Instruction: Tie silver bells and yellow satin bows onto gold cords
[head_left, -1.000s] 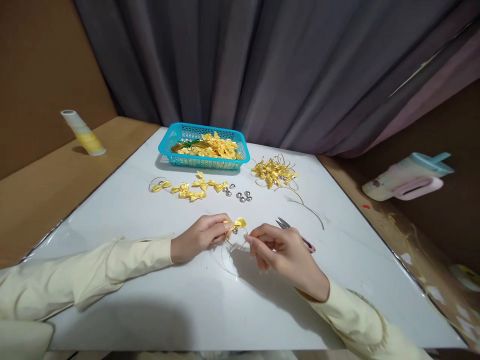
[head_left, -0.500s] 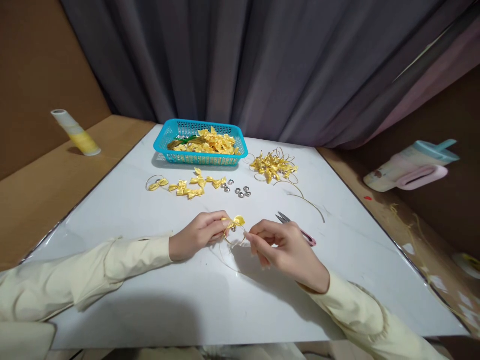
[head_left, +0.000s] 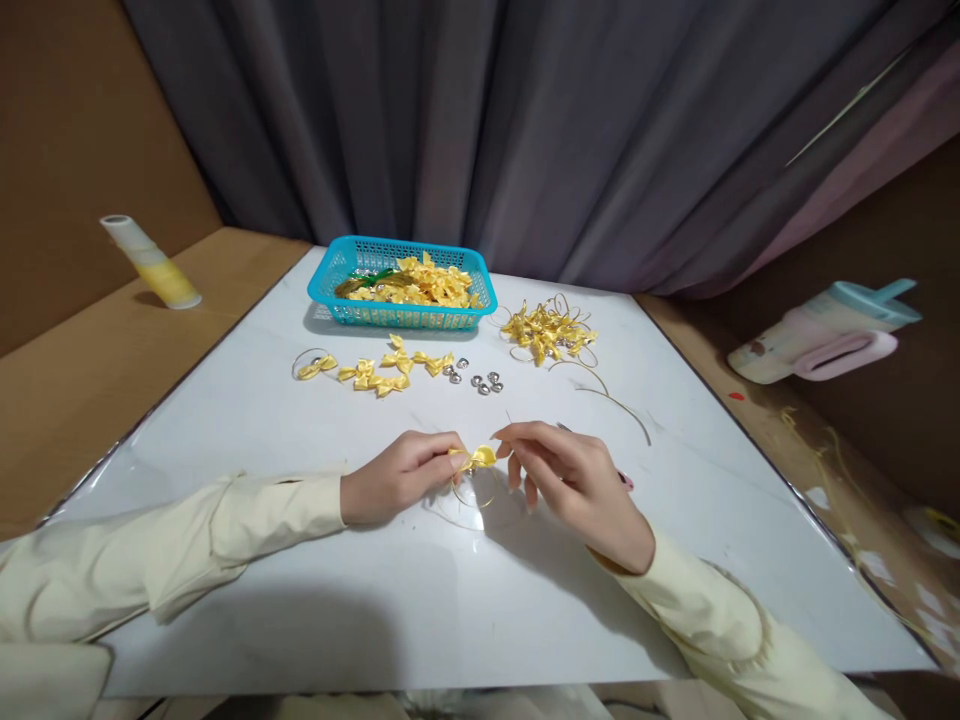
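Between thumb and fingers, my left hand [head_left: 405, 474] pinches a yellow bow [head_left: 481, 457]. A thin gold cord [head_left: 474, 504] loops below the bow, with a small silver bell at its middle. My right hand [head_left: 574, 485] is at the bow's right side, thumb and forefinger brought close together; a fine cord end shows near the fingertips, but the grip is too small to make out. Scissors lie mostly hidden beneath the right hand, with a bit of pink handle [head_left: 625, 481] visible.
Behind stands a blue basket [head_left: 405, 318] of yellow bows. Loose bows [head_left: 394, 375], silver bells [head_left: 487, 383] and a pile of corded bows [head_left: 551, 330] lie before it. A tumbler [head_left: 817, 335] is at right, a roll [head_left: 154, 265] at left.
The bow has shifted slightly right and down in my left hand. My right hand has moved up beside it and now covers most of the scissors.
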